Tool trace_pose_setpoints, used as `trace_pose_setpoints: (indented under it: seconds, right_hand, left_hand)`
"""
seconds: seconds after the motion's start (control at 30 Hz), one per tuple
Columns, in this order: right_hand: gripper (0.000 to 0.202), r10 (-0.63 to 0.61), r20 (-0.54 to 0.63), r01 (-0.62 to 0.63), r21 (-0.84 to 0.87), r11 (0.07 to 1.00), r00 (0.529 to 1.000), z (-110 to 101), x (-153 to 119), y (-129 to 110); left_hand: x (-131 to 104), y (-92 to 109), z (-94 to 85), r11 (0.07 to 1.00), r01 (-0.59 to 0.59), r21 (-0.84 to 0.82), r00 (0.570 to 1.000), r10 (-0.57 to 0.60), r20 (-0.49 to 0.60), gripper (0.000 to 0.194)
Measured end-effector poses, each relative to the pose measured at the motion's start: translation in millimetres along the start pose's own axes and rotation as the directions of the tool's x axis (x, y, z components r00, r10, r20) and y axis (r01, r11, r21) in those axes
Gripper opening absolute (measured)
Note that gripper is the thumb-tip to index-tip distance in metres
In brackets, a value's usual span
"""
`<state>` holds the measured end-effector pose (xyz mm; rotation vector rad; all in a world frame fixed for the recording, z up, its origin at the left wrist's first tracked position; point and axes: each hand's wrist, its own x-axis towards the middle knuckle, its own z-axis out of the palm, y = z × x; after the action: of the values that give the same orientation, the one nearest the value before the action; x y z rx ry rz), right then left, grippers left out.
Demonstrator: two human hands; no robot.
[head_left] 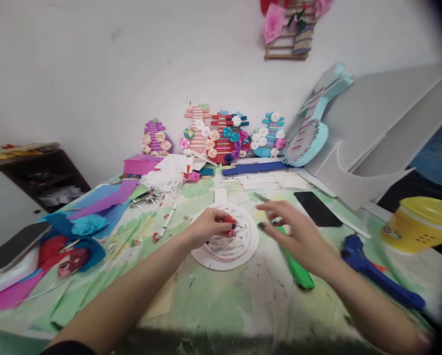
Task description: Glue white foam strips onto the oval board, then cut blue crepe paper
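Observation:
A round white cardboard piece (226, 264) with a short neck lies at the middle of the table, crumpled white strips inside its ring. Above its upper left part, my left hand (211, 227) pinches a small red piece (228, 219) between thumb and fingertips. My right hand (294, 234) is to the right of the disc, fingers apart and holding nothing. Beneath and beside it lies a bright green object (298, 273), partly covered by the hand. A pair of scissors (261, 197) rests just beyond the right fingertips.
A blue glue gun (376, 276), a black phone (317, 209) and a yellow tub (420, 227) are on the right. White shredded strands (163, 180) and coloured paper (110, 199) lie on the left. Decorated instrument-shaped crafts (221, 138) stand against the wall.

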<state>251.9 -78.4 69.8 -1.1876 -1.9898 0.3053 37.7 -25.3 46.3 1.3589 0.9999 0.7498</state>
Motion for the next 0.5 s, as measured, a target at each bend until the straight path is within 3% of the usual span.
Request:
trace_pose_setpoints:
  seconds: [0.1,0.23,0.4,0.5]
  right_hand:
    - [0.027,0.079,0.114,-0.091,0.100,0.991,0.990,30,20,8]
    - [0.021,0.132,0.227,-0.203,0.325,0.924,0.965,59,34,17]
    - [0.018,0.223,0.228,-0.306,0.450,0.839,0.948,65,27,21]
    - [0.015,0.260,0.230,-0.342,0.483,0.806,0.938,64,25,23]
  left_hand:
    - [4,-8,10.4,0.998,-0.040,-0.041,0.997,0.042,0.058,0.012]
    - [5,-17,8.9,0.997,-0.050,-0.056,0.999,0.051,0.016,0.021]
    - [2,-23,3.1,0.998,-0.062,-0.012,0.997,0.062,-0.046,0.027]
    - [-1,-24,1.4,0.989,-0.126,0.080,0.988,0.132,-0.083,0.024]
